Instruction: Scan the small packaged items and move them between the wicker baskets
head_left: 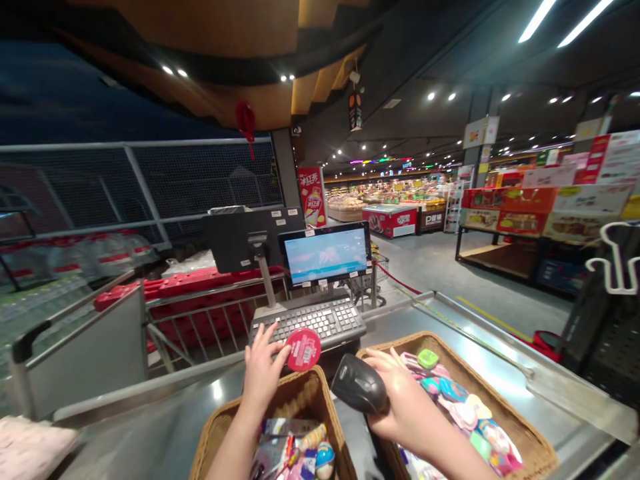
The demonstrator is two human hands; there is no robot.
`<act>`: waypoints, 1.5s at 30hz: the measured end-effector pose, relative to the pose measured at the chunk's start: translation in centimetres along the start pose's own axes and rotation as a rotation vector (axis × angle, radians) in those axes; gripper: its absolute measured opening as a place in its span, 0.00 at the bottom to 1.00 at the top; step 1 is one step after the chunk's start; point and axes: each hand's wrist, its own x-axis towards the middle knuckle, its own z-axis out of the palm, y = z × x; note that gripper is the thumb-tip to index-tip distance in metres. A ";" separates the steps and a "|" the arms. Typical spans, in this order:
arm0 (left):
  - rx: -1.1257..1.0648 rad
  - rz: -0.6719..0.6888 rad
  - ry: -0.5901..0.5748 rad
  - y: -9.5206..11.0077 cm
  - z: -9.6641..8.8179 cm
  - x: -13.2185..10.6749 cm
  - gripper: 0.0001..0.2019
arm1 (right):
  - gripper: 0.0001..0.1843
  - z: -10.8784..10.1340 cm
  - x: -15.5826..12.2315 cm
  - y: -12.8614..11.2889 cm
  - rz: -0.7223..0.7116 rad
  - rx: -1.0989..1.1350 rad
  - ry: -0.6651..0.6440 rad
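Note:
My left hand (263, 370) holds a small round red tin (303, 349) between thumb and fingers, face turned toward the scanner, just in front of the grey keyboard (320, 319). My right hand (400, 400) grips a black handheld barcode scanner (359, 385), its head pointing at the red tin. Both hands hover over two wicker baskets: the left basket (295, 393) holds several colourful small packets, the right basket (520, 433) holds several colourful round and flat items.
A till screen (326, 253) stands behind the keyboard on a steel checkout counter (480, 340). A metal railing (200, 313) and red crates lie to the left. Shop aisles, shelves (525, 220) and a black rack (610, 313) lie to the right.

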 end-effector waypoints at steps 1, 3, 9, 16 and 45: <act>0.003 -0.004 0.005 -0.3 -0.2 -0.2 0.17 | 0.27 0.2 0.0 -0.1 0.002 -0.001 -0.004; 0.008 -0.012 0.013 -0.8 -0.6 -0.4 0.17 | 0.27 0.6 0.1 -0.4 0.006 0.000 -0.015; 0.011 -0.027 0.020 -2.1 -1.4 -1.3 0.17 | 0.25 1.3 0.1 -1.3 -0.007 0.001 -0.019; 0.011 -0.023 0.029 -2.9 -2.1 -2.0 0.16 | 0.21 2.0 -0.1 -1.9 -0.006 0.010 -0.042; 0.295 -0.255 -0.452 -9.9 -3.2 -12.3 0.12 | 0.19 6.7 0.1 -5.8 -0.014 0.056 -0.193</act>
